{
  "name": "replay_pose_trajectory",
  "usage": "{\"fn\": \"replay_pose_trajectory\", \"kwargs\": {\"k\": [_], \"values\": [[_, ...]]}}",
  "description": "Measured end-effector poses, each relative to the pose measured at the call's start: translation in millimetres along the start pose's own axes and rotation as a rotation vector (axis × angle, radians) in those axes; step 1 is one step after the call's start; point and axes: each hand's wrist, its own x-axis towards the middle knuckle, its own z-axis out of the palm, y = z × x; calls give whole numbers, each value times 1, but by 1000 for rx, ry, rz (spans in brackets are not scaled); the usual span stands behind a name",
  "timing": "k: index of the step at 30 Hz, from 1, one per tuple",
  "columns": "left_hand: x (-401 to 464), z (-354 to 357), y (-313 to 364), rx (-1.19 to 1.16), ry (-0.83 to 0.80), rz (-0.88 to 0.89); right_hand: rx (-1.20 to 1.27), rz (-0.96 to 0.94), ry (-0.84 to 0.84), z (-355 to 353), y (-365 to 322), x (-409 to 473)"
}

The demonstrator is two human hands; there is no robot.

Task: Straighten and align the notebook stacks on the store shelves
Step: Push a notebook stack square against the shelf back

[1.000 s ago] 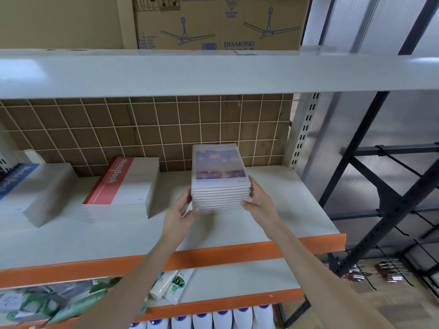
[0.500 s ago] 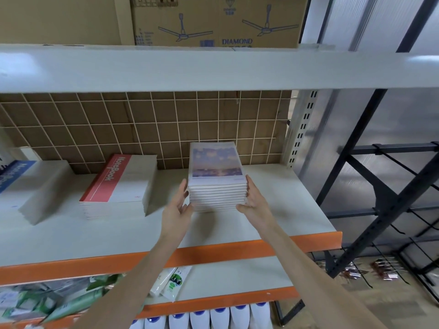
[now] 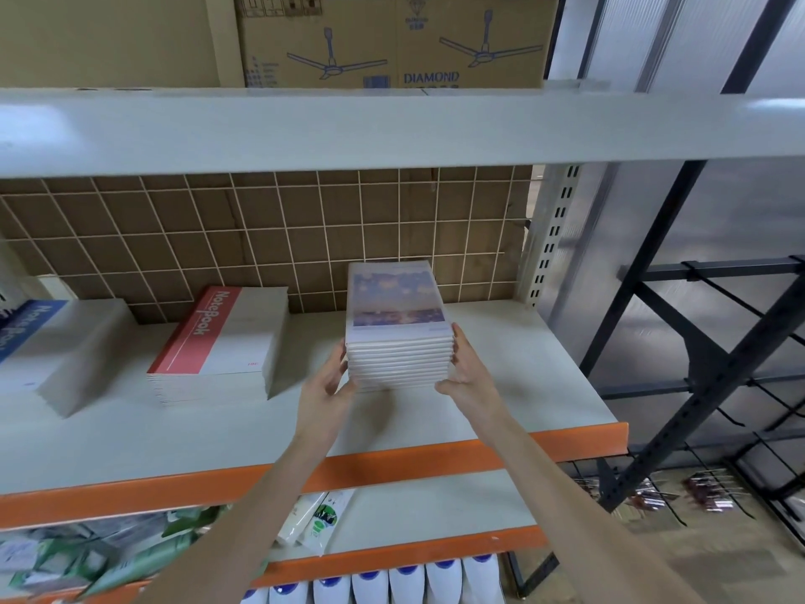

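Observation:
A stack of notebooks with a pale sky-picture cover (image 3: 396, 307) stands on the white shelf (image 3: 544, 377), right of the middle, its sides looking even. My left hand (image 3: 324, 385) presses flat against the stack's left side with the thumb at the front lower corner. My right hand (image 3: 468, 377) presses the right side in the same way, fingers straight along it. To the left lies a stack of red-banded "NoteBook" pads (image 3: 218, 333), turned slightly askew. Further left sits a blue-banded stack (image 3: 48, 342), partly cut off by the frame.
A brown wire-grid back panel (image 3: 261, 237) closes the shelf behind the stacks. An upper shelf (image 3: 392, 124) carries fan cartons (image 3: 392, 41). The orange front lip (image 3: 392, 468) runs below my wrists. Tubes and bottles (image 3: 370, 586) fill the lower shelves. Dark racking (image 3: 697, 364) stands to the right.
Both hands have slid a little further along the sides of the picture-cover stack and squeezed it; the stack's edges look more even. The view shifted slightly.

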Motion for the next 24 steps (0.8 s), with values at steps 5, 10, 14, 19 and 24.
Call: {"fn": "replay_pose_trajectory", "kwargs": {"k": [5,10,14,19,24], "values": [[-1,6,-1,-12,8,-40,33,-16,-14,5,1,-1],[-1,2,5,9,-16,-50,59,-17,-8,7,1,-1],[-4,-2,2,-20,1,-149,60,49,1,4,5,-2],[-6,-2,0,15,-26,-224,56,66,-52,6,8,-6],[-4,-7,7,55,-112,-216,54,79,-76,3,8,-1]]}}
